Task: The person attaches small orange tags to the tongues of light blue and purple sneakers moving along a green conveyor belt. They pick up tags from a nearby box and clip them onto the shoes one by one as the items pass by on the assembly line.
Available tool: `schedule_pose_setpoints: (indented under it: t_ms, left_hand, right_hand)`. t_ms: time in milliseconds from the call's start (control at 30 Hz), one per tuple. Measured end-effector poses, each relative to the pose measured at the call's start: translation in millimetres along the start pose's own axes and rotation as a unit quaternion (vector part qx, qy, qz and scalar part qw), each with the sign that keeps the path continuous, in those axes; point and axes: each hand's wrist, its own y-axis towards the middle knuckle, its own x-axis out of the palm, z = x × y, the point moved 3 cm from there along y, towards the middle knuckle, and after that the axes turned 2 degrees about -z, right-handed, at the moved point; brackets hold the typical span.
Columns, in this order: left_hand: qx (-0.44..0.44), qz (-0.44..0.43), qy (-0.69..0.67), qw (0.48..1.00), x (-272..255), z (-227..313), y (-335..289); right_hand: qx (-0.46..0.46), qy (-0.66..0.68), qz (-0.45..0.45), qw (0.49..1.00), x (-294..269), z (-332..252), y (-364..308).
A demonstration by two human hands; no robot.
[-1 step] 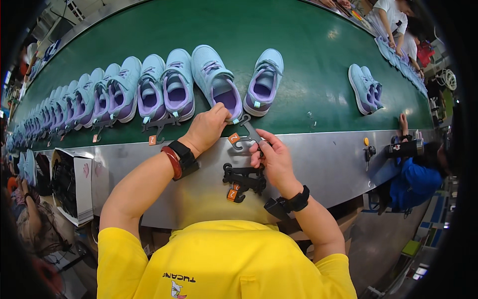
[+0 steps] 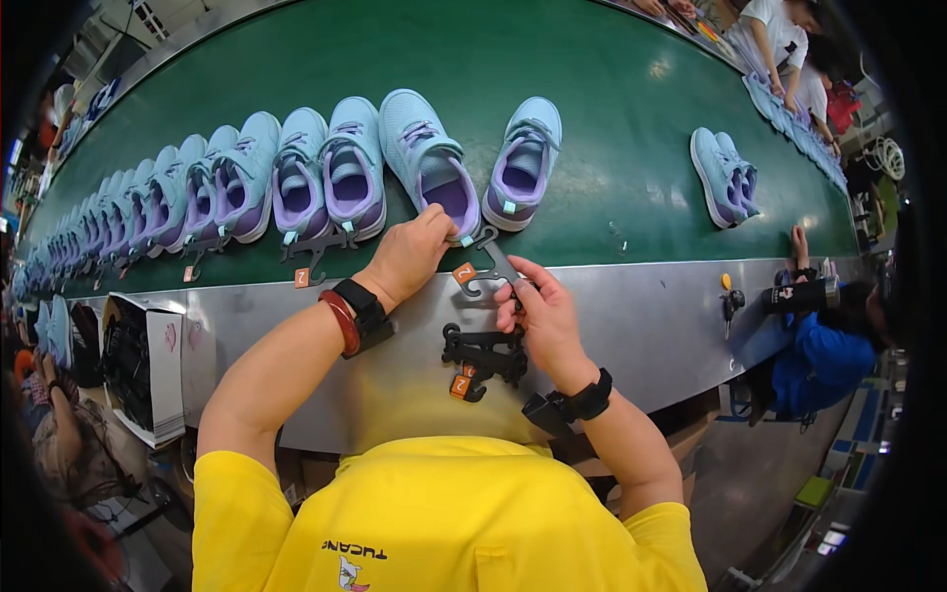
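Note:
A light blue sneaker with a purple lining (image 2: 419, 138) stands at the near edge of the green surface, its heel toward me. My left hand (image 2: 409, 257) is closed on the heel rim of this sneaker. In my right hand (image 2: 545, 314) is a black plastic shoe hanger (image 2: 500, 264) with an orange size sticker, pinched between thumb and fingers. The hanger's far end meets the heel of the sneaker; whether it is hooked in, I cannot tell. Just to the right stands its matching sneaker (image 2: 525, 158). Below my hands lies a small pile of black hangers (image 2: 478, 355) on the metal ledge.
Leftward runs a long row of like sneakers (image 2: 247, 168), several with hangers at their heels. A white box of black hangers (image 2: 163, 375) stands at the left. Further right are another pair (image 2: 722, 178), keys (image 2: 731, 304) and a black bottle (image 2: 804, 294). Other people work around the green belt (image 2: 631, 99).

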Motion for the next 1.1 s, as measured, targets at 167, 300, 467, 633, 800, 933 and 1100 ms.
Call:
schedule_pose_setpoints:
  t_ms: [167, 300, 467, 633, 800, 933, 1100]
  left_hand:
    - [0.019, 0.0, 0.011, 1.0, 1.6, 2.0, -1.2]
    - [0.026, -0.013, 0.04, 0.999, 2.5, 1.3, -2.7]
    - [0.046, -0.031, 0.082, 0.995, -7.9, 0.3, -5.3]
    - [0.056, -0.032, 0.146, 0.987, -10.5, 15.7, 4.3]
    - [0.065, -0.097, 0.15, 0.982, -7.4, 21.4, 4.9]
    - [-0.017, -0.139, 0.177, 0.974, -14.2, 33.7, 11.9]
    - [-0.131, -0.102, 0.0, 0.986, -13.6, 31.0, 8.6]
  right_hand:
    - [0.006, 0.007, 0.003, 1.0, -0.7, 1.4, -2.1]
    - [0.059, -0.026, -0.056, 0.996, 2.8, -0.1, -3.6]
    - [0.148, -0.17, -0.171, 0.959, 3.8, -29.5, 5.3]
    - [0.181, -0.009, -0.173, 0.968, -7.0, -35.6, 30.3]
    - [-0.016, -0.325, -0.138, 0.936, -7.2, -72.4, 42.6]
    - [-0.356, -0.58, -0.072, 0.729, -20.1, -95.3, 70.2]
    - [-0.335, -0.687, -0.127, 0.633, -16.0, -90.0, 89.1]
